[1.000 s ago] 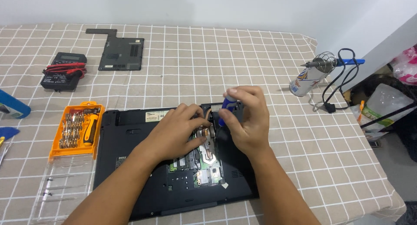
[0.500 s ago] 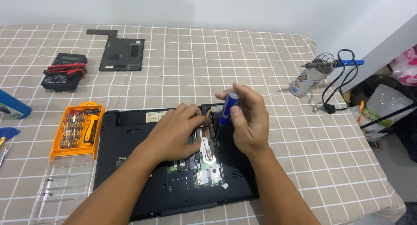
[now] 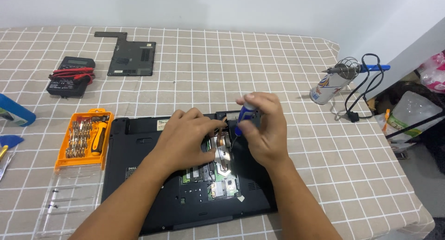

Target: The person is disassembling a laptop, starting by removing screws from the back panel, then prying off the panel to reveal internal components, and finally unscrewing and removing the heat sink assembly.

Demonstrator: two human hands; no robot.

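Head view: right hand (image 3: 262, 128) fingers pinch a blue screwdriver (image 3: 244, 115) near-upright over the opened laptop (image 3: 139, 175); left hand (image 3: 187, 135) fingers rest flat beside it, holding nothing.

The laptop (image 3: 139, 175) is black and lies upside down, flat on the checked tablecloth (image 3: 278, 59), near the front edge of the table and roughly centred between its left and right edges. Its bottom access panel is off, exposing green circuit boards and a copper heat pipe in the middle of the base. The screwdriver (image 3: 244, 115) has a blue and white handle; it stands nearly upright, tilted slightly, with its tip down over the opened bay near the laptop's far edge.
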